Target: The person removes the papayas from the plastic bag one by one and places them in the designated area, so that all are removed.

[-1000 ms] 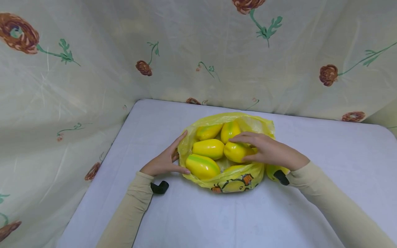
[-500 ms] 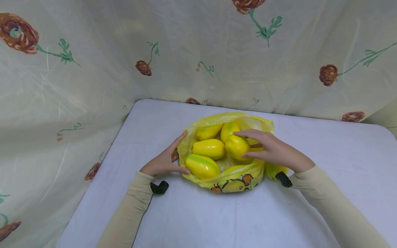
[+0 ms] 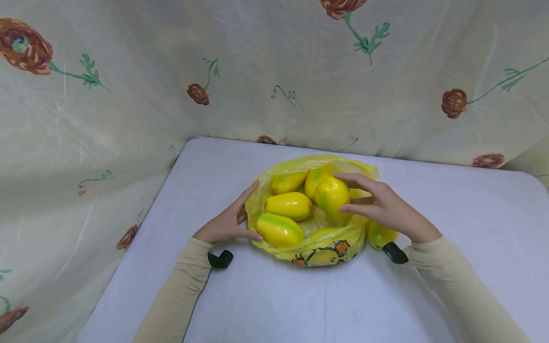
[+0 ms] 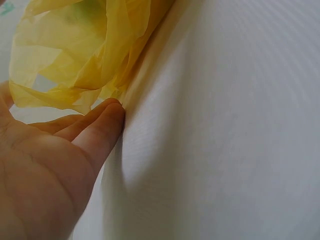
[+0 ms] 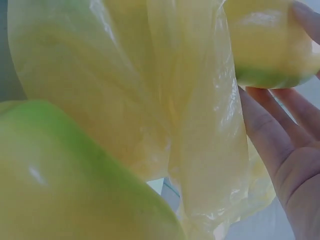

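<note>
In the head view an open yellow plastic bag (image 3: 317,250) lies on its side on the table, with several yellow papayas (image 3: 289,206) streaked with green inside. My right hand (image 3: 379,202) holds one papaya (image 3: 332,196) at the bag's right inner side, fingers behind and thumb in front. That same papaya (image 5: 270,45) shows between the fingertips in the right wrist view. Along the bag's left edge, my left hand (image 3: 231,219) spreads its thumb and fingers. The left wrist view shows its straight fingers (image 4: 102,135) touching the thin plastic (image 4: 75,60).
Another papaya (image 3: 381,234) lies outside the bag, by the right wrist. A white cloth covers the table (image 3: 266,300). Behind it and on the left hangs a flowered curtain (image 3: 257,71).
My right hand has drawn back slightly to the right, and the papaya in it has tipped more upright and risen a little. The left hand and the bag stay put.
</note>
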### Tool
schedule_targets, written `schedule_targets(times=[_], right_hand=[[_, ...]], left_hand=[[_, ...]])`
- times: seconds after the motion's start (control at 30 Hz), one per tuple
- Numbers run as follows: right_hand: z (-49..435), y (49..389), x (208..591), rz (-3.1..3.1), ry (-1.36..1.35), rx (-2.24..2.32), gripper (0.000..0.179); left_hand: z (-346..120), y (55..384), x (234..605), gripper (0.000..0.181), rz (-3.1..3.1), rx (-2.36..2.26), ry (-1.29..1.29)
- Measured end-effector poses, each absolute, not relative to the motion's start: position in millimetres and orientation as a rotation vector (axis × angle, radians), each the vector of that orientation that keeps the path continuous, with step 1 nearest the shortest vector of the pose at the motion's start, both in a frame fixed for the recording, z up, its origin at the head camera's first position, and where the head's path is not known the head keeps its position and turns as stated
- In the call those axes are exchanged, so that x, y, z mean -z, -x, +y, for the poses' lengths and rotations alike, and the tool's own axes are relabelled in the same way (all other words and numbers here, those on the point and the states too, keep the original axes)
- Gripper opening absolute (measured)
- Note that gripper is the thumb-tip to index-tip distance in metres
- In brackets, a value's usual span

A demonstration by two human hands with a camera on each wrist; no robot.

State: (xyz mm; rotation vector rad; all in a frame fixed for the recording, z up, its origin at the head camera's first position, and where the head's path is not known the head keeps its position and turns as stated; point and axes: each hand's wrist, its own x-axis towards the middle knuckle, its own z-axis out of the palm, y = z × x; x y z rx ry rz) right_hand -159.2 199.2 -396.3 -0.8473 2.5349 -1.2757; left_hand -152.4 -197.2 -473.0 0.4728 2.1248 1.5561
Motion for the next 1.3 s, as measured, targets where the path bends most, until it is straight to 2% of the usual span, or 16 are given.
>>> schedule_targets(times=[0.77, 1.1, 1.3], right_hand=[[203.1, 146.3, 399.1, 2.468, 0.747, 1.493, 0.062], [197.9, 145.6, 410.6, 2.273, 0.708, 1.689, 0.079], [192.5, 144.9, 414.6, 2.287, 0.671, 1.672, 0.079]], left_hand=[[-197.9, 153.2, 473.7, 0.130, 2.122, -1.564, -0.482], [-198.1, 153.1, 474.7, 0.130, 2.122, -1.562, -0.488], [-198.6, 152.7, 473.7, 0.130, 2.123, -1.557, -0.491]])
